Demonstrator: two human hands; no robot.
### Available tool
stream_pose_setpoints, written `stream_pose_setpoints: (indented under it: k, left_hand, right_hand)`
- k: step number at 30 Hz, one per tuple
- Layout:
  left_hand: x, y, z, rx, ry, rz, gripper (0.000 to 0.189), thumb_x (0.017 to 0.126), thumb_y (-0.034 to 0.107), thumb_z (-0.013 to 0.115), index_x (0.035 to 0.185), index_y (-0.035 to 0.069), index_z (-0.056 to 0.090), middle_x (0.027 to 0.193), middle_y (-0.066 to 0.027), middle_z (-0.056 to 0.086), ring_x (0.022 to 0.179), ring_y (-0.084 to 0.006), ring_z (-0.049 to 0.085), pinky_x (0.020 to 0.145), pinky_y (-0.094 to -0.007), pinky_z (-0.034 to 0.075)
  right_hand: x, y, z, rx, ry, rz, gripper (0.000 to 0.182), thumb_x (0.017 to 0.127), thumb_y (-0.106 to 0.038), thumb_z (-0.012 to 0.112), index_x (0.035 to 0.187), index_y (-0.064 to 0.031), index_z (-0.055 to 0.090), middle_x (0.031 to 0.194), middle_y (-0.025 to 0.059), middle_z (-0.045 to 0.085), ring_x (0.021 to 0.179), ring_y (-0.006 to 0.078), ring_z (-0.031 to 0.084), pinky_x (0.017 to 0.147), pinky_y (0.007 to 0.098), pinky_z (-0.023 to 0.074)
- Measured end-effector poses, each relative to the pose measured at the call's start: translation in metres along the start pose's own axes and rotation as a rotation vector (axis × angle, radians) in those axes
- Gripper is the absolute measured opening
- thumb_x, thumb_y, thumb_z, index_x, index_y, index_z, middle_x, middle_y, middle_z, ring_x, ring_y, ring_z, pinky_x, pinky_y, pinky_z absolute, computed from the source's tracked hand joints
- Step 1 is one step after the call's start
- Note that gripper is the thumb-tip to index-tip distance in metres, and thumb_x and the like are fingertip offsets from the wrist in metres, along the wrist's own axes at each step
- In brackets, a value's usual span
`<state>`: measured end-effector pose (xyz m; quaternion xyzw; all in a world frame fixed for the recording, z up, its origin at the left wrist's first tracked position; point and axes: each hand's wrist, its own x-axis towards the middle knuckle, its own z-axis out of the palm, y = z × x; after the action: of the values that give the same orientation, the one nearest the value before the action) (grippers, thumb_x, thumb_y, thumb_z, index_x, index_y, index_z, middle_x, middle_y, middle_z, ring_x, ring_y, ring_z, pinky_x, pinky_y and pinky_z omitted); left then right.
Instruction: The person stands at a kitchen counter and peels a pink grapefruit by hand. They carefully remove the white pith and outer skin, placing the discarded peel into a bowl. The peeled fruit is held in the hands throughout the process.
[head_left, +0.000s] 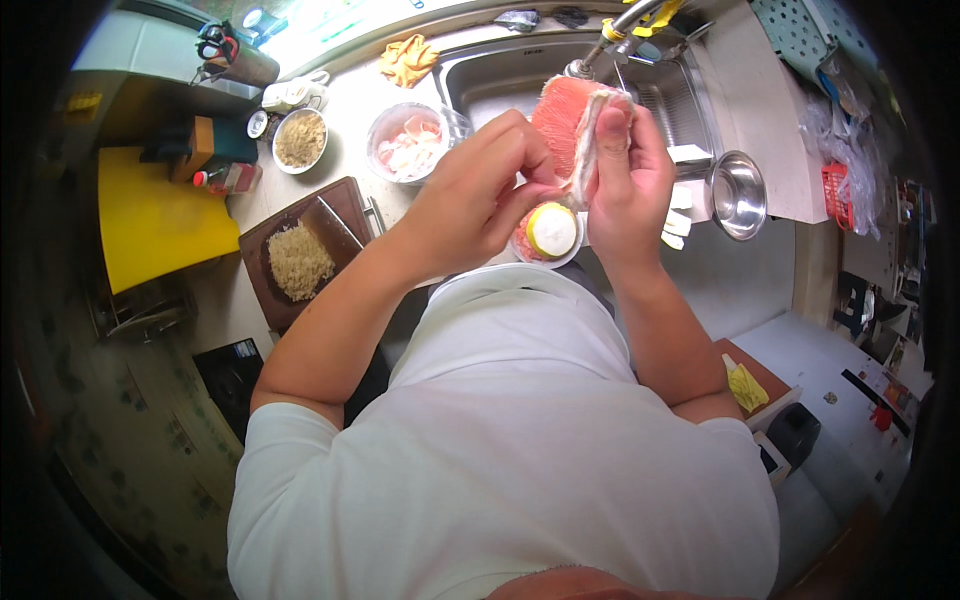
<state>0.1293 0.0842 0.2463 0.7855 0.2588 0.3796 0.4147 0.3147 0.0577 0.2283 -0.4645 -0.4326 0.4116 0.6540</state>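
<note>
My right hand (630, 180) grips a chunk of pink citrus fruit (566, 112), probably pomelo, with its thumb on the white membrane edge. The thumb and fingertips of my left hand (487, 187) pinch that membrane at the chunk's lower end. Both hands are raised over the counter's front edge, before the sink. Just below them is a bowl (568, 262) of pink pulp, with a yellow-rimmed, white-faced piece (556, 230), apparently rind, on top. Left of the fruit, a clear plastic tub (373, 161) contains pale pink and white scraps.
A cleaver (330, 232) and pale chopped crumbs (300, 261) lie on a brown cutting board (262, 240) at left. Behind it stands a white bowl (300, 141) of brownish crumbs. The steel sink (495, 79) and faucet (600, 49) are ahead; a steel bowl (739, 195) sits right.
</note>
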Motion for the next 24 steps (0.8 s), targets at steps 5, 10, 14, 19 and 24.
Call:
stream_pose_setpoints:
  k: [5,10,14,19,24]
  left_hand:
    - [-0.005,-0.003,-0.006,-0.088,0.046,-0.065,0.019,0.092,0.003,0.08,0.099,0.004,0.062,0.091,-0.0045,0.059,0.073,-0.0138,0.054,0.062,-0.0282,0.044]
    - [-0.004,0.024,-0.001,-0.083,0.136,-0.522,0.021,0.098,0.015,0.079,0.089,0.005,0.064,0.08,0.0027,0.058,0.068,-0.0045,0.048,0.06,-0.0226,0.038]
    - [0.001,0.025,0.001,-0.313,0.066,-0.702,0.029,0.104,0.024,0.073,0.084,0.005,0.064,0.072,0.0043,0.059,0.063,-0.0029,0.048,0.058,-0.0209,0.037]
    - [-0.002,0.013,0.012,-0.502,0.119,-0.59,0.026,0.109,0.022,0.065,0.089,0.004,0.065,0.076,0.0005,0.065,0.066,-0.0053,0.056,0.059,-0.0228,0.044]
    - [-0.006,0.012,0.016,-0.643,0.124,-0.531,0.025,0.11,0.019,0.061,0.09,0.003,0.062,0.083,-0.0053,0.069,0.068,-0.0095,0.059,0.062,-0.0243,0.048]
  right_hand:
    - [-0.003,-0.002,0.003,0.054,0.001,0.045,0.041,0.108,-0.044,0.067,0.111,-0.0032,0.067,0.079,-0.0038,0.062,0.058,0.0018,0.05,0.051,0.0195,0.0381]
    - [-0.004,-0.005,0.005,-0.153,0.039,-0.117,0.041,0.106,-0.042,0.07,0.117,-0.003,0.067,0.083,-0.0014,0.068,0.061,0.0021,0.056,0.054,0.0201,0.0441]
    - [-0.002,0.006,0.002,-0.257,0.066,-0.266,0.041,0.106,-0.04,0.071,0.121,-0.0016,0.066,0.088,-0.0002,0.072,0.066,0.0027,0.059,0.058,0.0212,0.0476]
    - [-0.004,0.004,0.005,-0.201,0.088,-0.253,0.042,0.107,-0.04,0.069,0.12,-0.0001,0.066,0.092,0.0011,0.073,0.074,0.0045,0.061,0.065,0.0221,0.0511]
    - [0.005,0.006,0.0,0.117,0.065,-0.06,0.039,0.114,-0.038,0.058,0.122,-0.0007,0.065,0.105,0.006,0.074,0.087,0.0063,0.067,0.077,0.0245,0.0554]
